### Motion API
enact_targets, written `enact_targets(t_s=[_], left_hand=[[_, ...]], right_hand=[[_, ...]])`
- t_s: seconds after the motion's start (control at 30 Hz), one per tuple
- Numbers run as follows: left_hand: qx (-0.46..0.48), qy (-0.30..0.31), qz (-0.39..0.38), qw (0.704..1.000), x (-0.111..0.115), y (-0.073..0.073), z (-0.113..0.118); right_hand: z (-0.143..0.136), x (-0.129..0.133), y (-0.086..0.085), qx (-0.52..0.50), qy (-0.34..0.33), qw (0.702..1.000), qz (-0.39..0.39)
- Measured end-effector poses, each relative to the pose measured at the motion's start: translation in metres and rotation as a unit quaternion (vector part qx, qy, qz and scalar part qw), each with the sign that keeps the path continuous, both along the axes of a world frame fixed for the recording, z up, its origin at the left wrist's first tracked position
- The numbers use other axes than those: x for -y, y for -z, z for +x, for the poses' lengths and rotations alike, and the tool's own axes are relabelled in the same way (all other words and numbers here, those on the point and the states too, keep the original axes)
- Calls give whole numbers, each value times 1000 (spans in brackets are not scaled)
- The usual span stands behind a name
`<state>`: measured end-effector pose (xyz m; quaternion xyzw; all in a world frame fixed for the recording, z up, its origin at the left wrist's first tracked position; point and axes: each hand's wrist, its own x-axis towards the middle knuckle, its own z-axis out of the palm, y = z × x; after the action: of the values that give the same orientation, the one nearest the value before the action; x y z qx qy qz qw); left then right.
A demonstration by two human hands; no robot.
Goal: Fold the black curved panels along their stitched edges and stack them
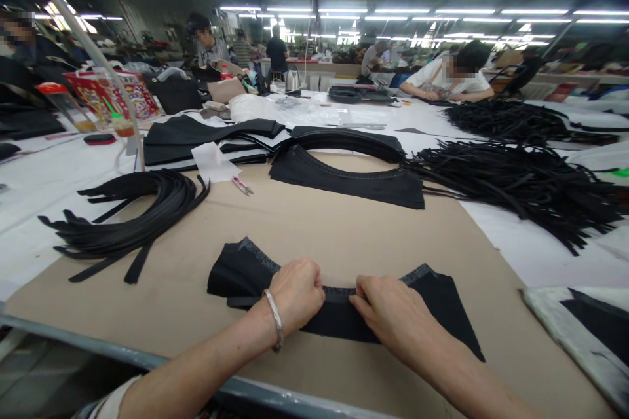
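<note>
A tan-topped table [147, 321] bears black fabric pieces [339, 324], black strips [183, 203] and pink-handled snips [240, 185].

The fingertips of the left hand [297, 291] are tucked out of sight at the cloth [339, 327], and most of the right hand's [388, 311] are hidden too. Both cover parts of the cloth. Under the left wrist, only one end of a strip [240, 302] shows. Nearer than the hands, the left sleeve [118, 399] and right forearm [462, 366] run off the bottom edge. To their right, a board [540, 304] is cut off. Far beyond, what a co-worker [455, 82] handles is too small to tell; the background is blurred.
</note>
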<state>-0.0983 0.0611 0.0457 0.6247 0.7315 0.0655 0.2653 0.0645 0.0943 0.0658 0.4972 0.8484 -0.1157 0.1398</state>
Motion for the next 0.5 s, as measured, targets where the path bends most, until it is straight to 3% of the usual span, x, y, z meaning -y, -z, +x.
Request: enact_targets(t_s=[0.27, 0.5], left_hand=[[-65, 16, 13, 998, 8, 1, 9], [-107, 5, 29, 994, 17, -7, 7]], right_hand=[[-3, 2, -5, 21, 9, 1000, 2], [4, 0, -5, 0, -4, 1000, 17]])
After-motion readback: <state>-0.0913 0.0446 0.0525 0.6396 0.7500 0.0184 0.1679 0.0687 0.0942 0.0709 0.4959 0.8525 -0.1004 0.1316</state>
